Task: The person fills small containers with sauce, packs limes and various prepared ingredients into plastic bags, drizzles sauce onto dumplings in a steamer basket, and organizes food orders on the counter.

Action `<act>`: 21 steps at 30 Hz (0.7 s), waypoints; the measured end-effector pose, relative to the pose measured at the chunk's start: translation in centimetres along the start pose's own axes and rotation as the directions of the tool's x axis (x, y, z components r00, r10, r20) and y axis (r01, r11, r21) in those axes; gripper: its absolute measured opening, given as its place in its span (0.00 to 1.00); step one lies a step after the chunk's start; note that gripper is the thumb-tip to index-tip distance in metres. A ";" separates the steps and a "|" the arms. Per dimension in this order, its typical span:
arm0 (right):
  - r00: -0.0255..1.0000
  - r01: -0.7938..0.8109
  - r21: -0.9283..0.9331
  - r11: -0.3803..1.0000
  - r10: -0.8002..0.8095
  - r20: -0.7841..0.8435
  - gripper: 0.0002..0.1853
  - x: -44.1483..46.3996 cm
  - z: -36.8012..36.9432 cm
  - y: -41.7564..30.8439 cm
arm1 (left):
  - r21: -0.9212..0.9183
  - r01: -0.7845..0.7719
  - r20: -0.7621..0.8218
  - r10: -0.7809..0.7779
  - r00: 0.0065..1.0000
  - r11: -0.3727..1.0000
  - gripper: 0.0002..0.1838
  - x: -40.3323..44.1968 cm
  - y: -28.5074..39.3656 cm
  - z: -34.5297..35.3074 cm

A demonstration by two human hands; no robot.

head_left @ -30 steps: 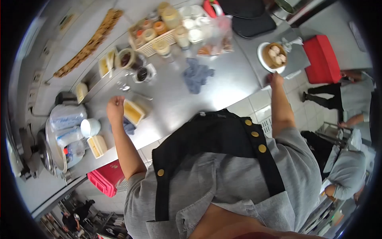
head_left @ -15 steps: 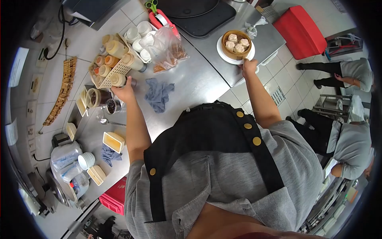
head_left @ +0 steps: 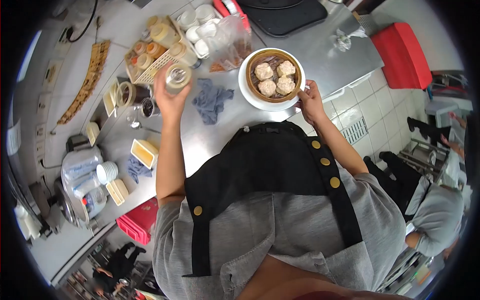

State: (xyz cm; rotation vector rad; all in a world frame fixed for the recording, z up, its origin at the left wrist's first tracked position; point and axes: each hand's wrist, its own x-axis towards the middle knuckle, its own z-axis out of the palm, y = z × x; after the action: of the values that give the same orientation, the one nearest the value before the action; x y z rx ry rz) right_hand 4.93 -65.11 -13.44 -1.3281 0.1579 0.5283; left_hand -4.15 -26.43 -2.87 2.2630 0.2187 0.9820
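Observation:
My left hand [head_left: 170,95] is wrapped round a small clear jar [head_left: 178,76], lifted over the steel counter beside the basket of bottles. At the right, my right hand [head_left: 311,104] grips the rim of a white plate [head_left: 243,82]. On that plate sits a round bamboo steamer [head_left: 251,75] holding several dumplings [head_left: 267,88]. Between my two hands a crumpled blue cloth [head_left: 211,101] lies on the counter.
A cream basket [head_left: 161,63] of sauce bottles, white cups [head_left: 195,33] and a plastic bag [head_left: 231,42] stand at the back. A tray of yellow food [head_left: 145,152] lies left. A red bin [head_left: 401,55] stands right. Co-workers [head_left: 440,212] are at the far right.
My left hand moved from beside the yellow tray to the bottle basket, then lifted a jar. My right hand brought the plate and steamer leftward and closer.

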 end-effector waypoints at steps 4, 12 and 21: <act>0.988 -0.001 0.010 1.000 -0.001 0.153 0.14 -1.5 4.4 -2.3 | 0.066 -0.036 0.264 0.017 0.964 0.997 0.42 1.3 3.3 -2.8; 0.962 -0.035 -0.043 0.998 0.045 0.270 0.14 -3.2 8.2 -3.9 | 0.154 -0.045 0.265 0.002 0.964 0.987 0.43 1.2 4.4 -6.3; 0.950 -0.041 -0.088 0.995 0.066 0.306 0.14 -3.6 9.4 -4.6 | 0.560 -0.380 0.384 0.175 0.906 0.736 0.40 1.7 7.0 -8.2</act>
State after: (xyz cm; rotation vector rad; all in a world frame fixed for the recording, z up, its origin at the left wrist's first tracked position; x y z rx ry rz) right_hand 2.15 -57.78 -5.61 -1.3040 -0.0863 0.7886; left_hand -9.39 -27.02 6.69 3.1118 0.0620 0.7438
